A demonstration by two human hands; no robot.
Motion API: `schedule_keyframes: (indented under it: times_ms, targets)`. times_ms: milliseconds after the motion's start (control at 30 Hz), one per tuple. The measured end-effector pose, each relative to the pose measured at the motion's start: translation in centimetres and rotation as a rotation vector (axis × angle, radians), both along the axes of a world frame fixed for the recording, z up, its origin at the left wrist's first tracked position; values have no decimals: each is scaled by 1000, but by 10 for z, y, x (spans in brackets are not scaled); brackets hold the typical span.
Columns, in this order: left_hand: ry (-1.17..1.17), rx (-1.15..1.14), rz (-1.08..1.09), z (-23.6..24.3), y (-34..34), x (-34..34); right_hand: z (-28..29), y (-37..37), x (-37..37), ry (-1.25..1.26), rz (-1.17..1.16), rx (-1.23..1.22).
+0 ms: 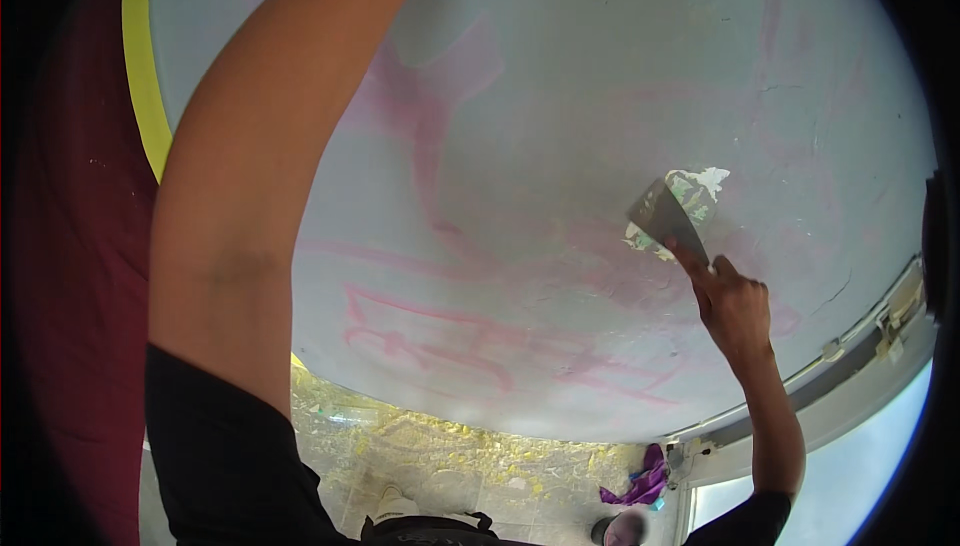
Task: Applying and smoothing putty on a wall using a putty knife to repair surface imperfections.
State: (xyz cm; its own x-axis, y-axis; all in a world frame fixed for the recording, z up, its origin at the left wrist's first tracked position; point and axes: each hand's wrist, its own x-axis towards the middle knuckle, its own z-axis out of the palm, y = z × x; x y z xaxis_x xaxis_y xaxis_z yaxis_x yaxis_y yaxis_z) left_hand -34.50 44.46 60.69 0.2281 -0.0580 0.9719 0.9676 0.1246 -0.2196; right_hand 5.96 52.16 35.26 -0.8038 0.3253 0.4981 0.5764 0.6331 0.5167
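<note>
My right hand (733, 306) grips a metal putty scraper (657, 209), index finger lying along its blade. The blade is against a ragged patch of peeled paint (700, 191) showing pale green and white on the grey-blue wall (550, 96), which bears faded pink marks and fine cracks. My left forearm (240, 196) stretches up across the left of the wall and leaves the top edge, so that hand is out of sight.
A dark red surface (75, 276) and yellow strip (142, 66) border the left. Below are a floor (420, 456) strewn with yellow flakes, a purple cloth (640, 481) and a dark container (610, 531). A ledge with cables (890, 311) runs along the lower right, beside a bright opening.
</note>
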Motion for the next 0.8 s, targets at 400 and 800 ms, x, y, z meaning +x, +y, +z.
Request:
schedule_keyframes:
  times_ms: [400,800]
  targets:
    - [36,-2,3,9,7,4,2,-12,-23,-37,65,-31]
    - [52,32,-22,8,28,-9,-11,-6,16,13,-73,-108]
